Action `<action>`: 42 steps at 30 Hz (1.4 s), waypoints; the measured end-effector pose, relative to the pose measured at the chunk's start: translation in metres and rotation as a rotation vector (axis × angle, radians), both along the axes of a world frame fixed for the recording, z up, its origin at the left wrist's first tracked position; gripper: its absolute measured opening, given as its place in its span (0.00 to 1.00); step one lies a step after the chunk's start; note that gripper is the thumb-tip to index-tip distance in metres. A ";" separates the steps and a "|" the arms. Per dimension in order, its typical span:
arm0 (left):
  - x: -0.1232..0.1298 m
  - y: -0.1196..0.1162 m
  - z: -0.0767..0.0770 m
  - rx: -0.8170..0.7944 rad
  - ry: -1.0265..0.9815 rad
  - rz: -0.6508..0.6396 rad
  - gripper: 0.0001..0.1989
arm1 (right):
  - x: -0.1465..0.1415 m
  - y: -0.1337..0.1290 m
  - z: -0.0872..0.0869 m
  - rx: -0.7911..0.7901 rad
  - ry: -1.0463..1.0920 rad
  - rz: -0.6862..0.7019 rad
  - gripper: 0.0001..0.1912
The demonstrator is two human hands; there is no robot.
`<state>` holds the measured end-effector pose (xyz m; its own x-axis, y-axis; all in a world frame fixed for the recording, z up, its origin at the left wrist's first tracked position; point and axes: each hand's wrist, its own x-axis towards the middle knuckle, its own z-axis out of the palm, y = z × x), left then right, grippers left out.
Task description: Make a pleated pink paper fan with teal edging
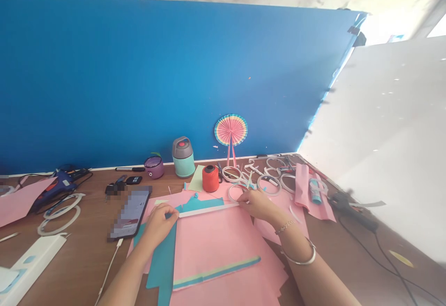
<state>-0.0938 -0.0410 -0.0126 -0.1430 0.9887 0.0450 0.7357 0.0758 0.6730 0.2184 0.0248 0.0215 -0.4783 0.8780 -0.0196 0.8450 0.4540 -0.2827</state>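
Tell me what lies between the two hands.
In the head view, a white strip spans from the left hand to the right hand, along the pink paper.

Bright light from upper right, washed-out white panel (390, 125), stretched edges; phone (139, 208) partly pixelated

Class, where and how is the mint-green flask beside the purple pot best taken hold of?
Probably by its grey handle, from above: the mint-green flask stands upright and the handle arches over its lid. The blue panel behind makes the back a poorer approach.
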 end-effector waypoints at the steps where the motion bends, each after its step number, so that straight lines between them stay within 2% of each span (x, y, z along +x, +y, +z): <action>1: 0.000 0.000 0.000 -0.001 0.004 0.001 0.11 | -0.001 0.000 0.000 -0.002 -0.005 -0.006 0.13; 21: 0.001 0.000 -0.002 0.008 0.034 0.008 0.11 | -0.005 -0.001 0.000 0.009 -0.041 -0.033 0.12; 30: -0.003 0.001 -0.005 0.010 0.035 0.009 0.10 | -0.001 0.002 -0.007 0.019 -0.064 -0.067 0.13; 42: -0.002 0.000 -0.003 0.010 0.032 0.024 0.11 | 0.001 0.003 -0.008 0.012 -0.043 -0.024 0.14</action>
